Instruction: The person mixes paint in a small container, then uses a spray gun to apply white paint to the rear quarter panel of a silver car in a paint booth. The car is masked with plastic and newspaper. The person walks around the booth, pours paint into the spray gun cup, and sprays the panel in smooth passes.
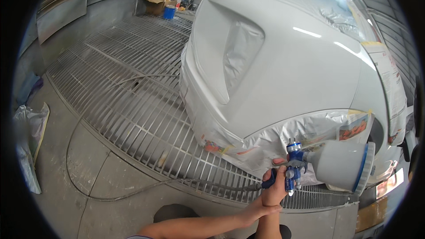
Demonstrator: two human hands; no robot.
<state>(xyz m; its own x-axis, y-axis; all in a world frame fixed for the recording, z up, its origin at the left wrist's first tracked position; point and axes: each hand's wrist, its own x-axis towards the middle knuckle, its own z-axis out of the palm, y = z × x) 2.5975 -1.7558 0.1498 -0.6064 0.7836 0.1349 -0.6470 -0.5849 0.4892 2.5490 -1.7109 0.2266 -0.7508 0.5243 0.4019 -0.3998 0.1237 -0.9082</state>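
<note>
My right hand (275,186) grips the handle of a blue and silver spray gun (294,161) at the lower middle right. A large translucent cup with a blue rim (336,166) lies sideways on the gun, and a hose (177,181) runs from the handle across the grate. My left hand (259,207) is closed around my right wrist. Beyond the gun stands a white car body corner (292,71), with crumpled silver masking and paper (274,137) along its lower edge and a wrinkled covering (239,53) inside its recess.
A metal grate floor (102,62) surrounds the car, bordered by concrete (88,159). At the back are a cardboard box (154,6), a blue can (169,12) and bottles. Crumpled plastic (28,146) lies at the left. Grey wall panels (62,9) line the booth.
</note>
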